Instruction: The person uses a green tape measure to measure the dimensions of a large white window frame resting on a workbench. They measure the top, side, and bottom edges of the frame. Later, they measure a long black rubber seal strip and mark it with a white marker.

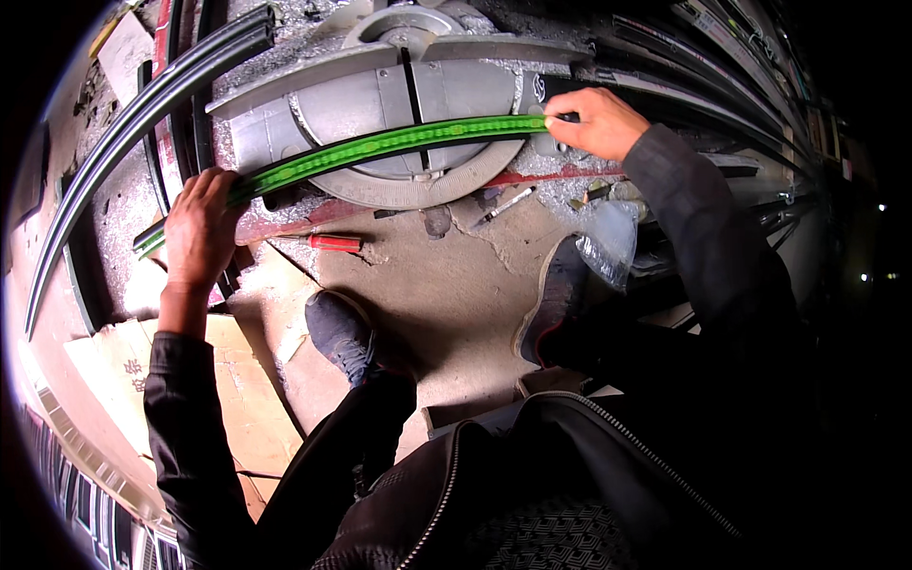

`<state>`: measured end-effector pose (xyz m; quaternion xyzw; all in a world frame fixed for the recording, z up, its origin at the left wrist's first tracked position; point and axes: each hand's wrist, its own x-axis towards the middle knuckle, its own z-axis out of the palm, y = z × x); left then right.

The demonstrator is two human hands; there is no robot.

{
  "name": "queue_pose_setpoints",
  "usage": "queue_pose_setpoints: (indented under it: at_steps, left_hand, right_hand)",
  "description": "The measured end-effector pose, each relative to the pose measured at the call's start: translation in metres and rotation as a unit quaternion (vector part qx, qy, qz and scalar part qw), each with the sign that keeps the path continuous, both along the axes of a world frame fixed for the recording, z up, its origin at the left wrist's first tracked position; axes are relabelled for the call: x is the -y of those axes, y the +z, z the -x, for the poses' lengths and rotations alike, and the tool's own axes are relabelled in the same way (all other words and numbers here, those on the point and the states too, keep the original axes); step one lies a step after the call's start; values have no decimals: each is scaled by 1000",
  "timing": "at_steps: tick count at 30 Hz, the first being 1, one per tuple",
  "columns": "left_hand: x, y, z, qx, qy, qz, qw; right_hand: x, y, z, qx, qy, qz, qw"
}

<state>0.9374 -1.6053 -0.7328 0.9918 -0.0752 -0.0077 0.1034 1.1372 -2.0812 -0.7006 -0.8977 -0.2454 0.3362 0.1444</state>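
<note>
A long black profile strip with a bright green face [399, 144] stretches across the front of a round grey saw table [342, 109]. My left hand [201, 223] is wrapped around the strip toward its left end, which sticks out past the hand. At the right end, my right hand [594, 122] pinches the strip between thumb and fingers. Behind the strip, a dark slot [410, 81] runs through the saw table, with a metal fence [313, 81] standing across the back. A screwdriver with a red handle [334, 243] lies on the floor below the strip.
Long dark profiles [123, 133] lie at the left, and more bars [703, 90] are stacked at the right. Metal shavings cover the ground around the saw. A pen-like tool [506, 204], a clear plastic bag [610, 237] and cardboard [223, 347] lie near my shoes [340, 332].
</note>
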Motion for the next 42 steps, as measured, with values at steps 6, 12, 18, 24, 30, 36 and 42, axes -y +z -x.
queue_pose_setpoints:
  at_steps: [6, 12, 18, 24, 30, 36, 42]
  left_hand:
    - [-17, 1, 10, -1, 17, -8, 1000]
    - [-33, 0, 15, -13, 27, -14, 999]
    - [-39, -2, 18, -15, 31, -25, 999]
    - [-42, -5, 18, -18, 25, -28, 999]
    - [-41, -3, 18, -19, 29, -28, 999]
    - [-43, -4, 18, -16, 28, -29, 999]
    - [-47, -5, 20, -9, 25, -38, 999]
  right_hand:
    - [-23, -8, 14, 6, -5, -3, 1000]
    - [-35, -17, 15, -13, -2, 16, 1000]
    - [-34, -30, 14, -20, 2, 4, 1000]
    - [-39, -25, 12, -59, -11, 20, 998]
    - [-40, -25, 13, -41, 11, 20, 999]
    - [-49, -19, 14, -51, 44, 52, 996]
    - [-53, -19, 10, -45, 78, 40, 995]
